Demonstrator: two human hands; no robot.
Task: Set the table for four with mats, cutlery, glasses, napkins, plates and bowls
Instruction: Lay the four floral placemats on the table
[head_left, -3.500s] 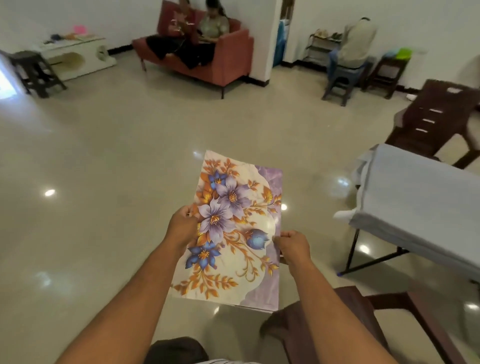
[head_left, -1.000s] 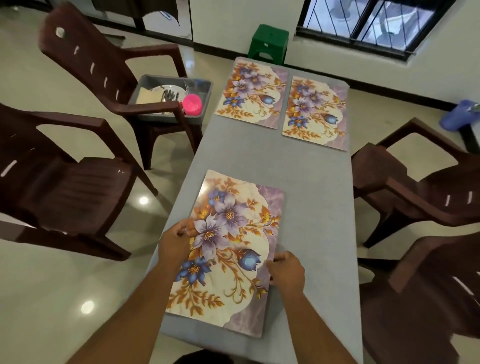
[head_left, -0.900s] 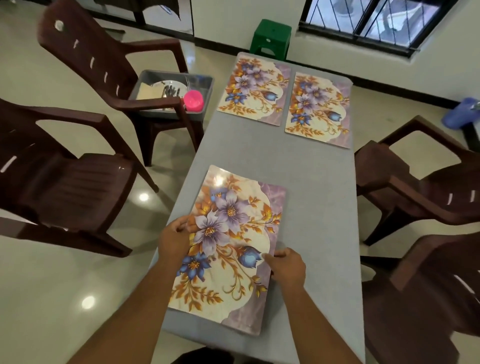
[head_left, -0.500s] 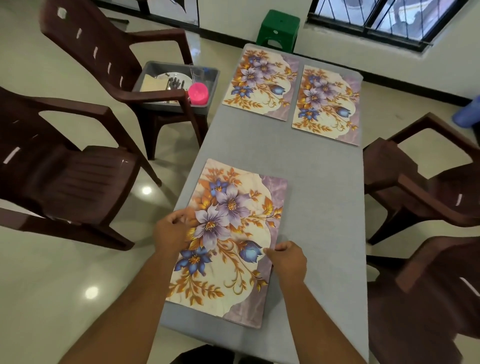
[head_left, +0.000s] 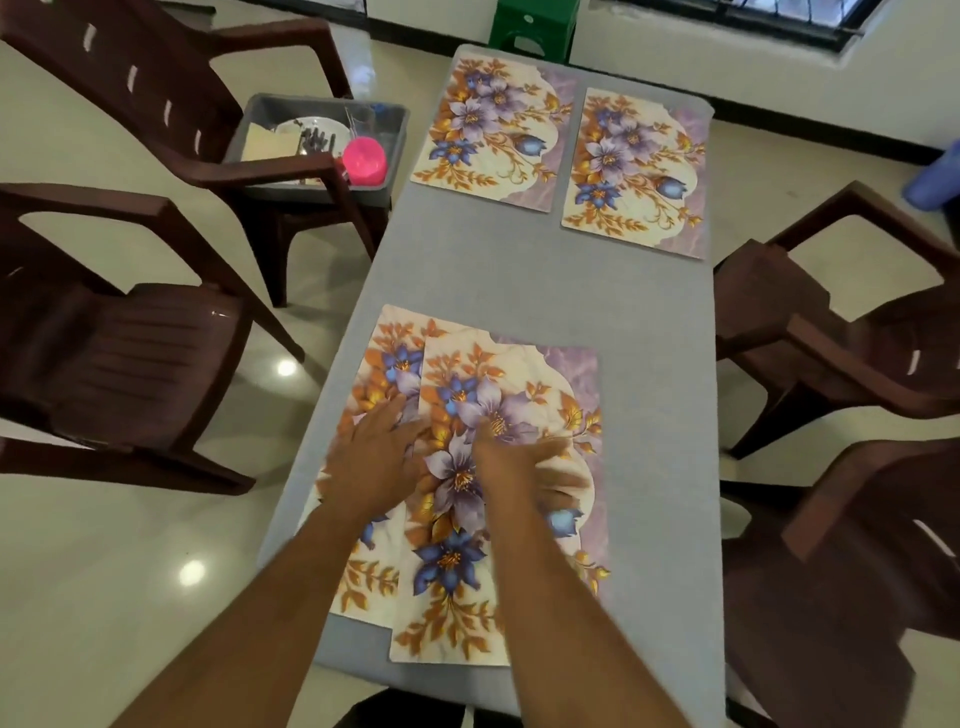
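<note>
1. Fingers (head_left: 397, 415) of left hand (head_left: 371, 457) spread flat, pressing down on lower floral mat (head_left: 363, 400) near table's left edge, likely to pin it in place.
2. Fingers of right hand (head_left: 524, 470) blurred; seemingly flat on upper floral mat (head_left: 519, 395), curl or grip impossible to tell. Probably sliding this mat rightward off its twin.
3. Both near mats overlapped, upper one offset right, on grey table (head_left: 519, 280) at near end.
4. Two more mats, far-left mat (head_left: 493, 130) and far-right mat (head_left: 636, 171), side by side at far end, apart from each other.
5. Grey tub (head_left: 395, 119) with plates, cutlery and pink cup (head_left: 364, 162) parked on brown chair (head_left: 156, 78) beside table, within reach for later steps.
</note>
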